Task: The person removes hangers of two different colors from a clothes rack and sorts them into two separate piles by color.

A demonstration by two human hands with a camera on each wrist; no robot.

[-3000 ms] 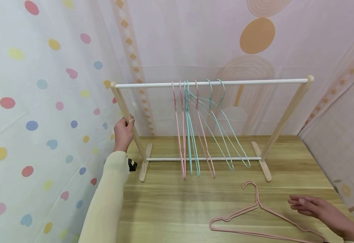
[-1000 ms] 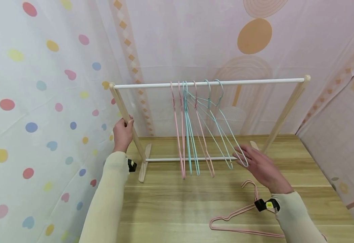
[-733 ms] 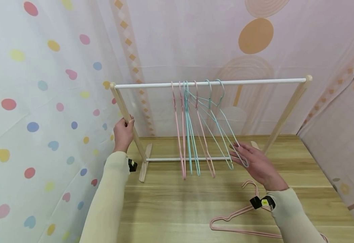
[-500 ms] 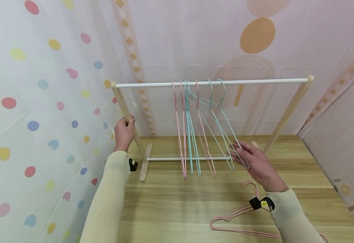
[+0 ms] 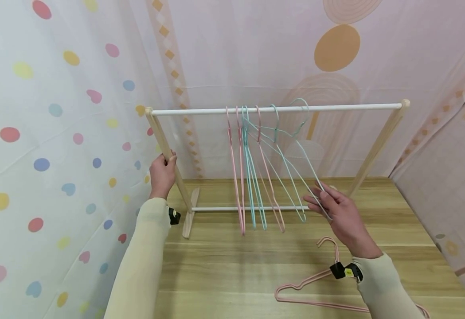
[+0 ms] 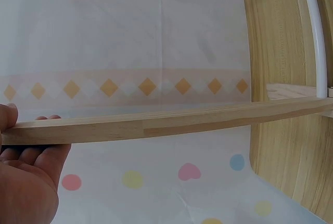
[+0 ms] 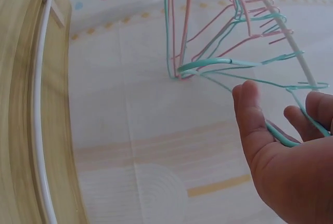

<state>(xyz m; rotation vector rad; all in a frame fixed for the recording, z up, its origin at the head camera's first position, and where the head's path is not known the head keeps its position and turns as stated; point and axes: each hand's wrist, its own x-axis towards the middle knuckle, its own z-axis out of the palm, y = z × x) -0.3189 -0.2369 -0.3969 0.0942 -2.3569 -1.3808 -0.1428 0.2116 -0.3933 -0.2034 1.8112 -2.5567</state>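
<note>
My left hand (image 5: 162, 176) grips the left wooden post of a small clothes rack (image 5: 360, 107). The left wrist view shows its fingers wrapped round that post (image 6: 104, 129). At the right, my right hand (image 5: 345, 217) holds the lower corner of the rightmost teal hanger (image 5: 309, 158) between thumb and fingers. That hanger's hook rises above the white rail; whether it touches the rail I cannot tell. Left of it hang another teal hanger (image 5: 287, 166), a pink hanger (image 5: 267, 175), two close-set teal hangers (image 5: 252, 177) and more pink hangers (image 5: 234, 173).
Pink hangers (image 5: 296, 288) lie flat on the wooden table (image 5: 216, 266) below my right forearm, partly covered by it. The rack's lower bar (image 5: 216, 209) runs low behind the hangers. A dotted curtain (image 5: 56, 199) closes the left side and a patterned one (image 5: 224, 53) the back.
My right hand came from the right edge to the rightmost teal hanger and took its lower corner. That hanger has shifted right, its hook higher. My left hand stays on the post.
</note>
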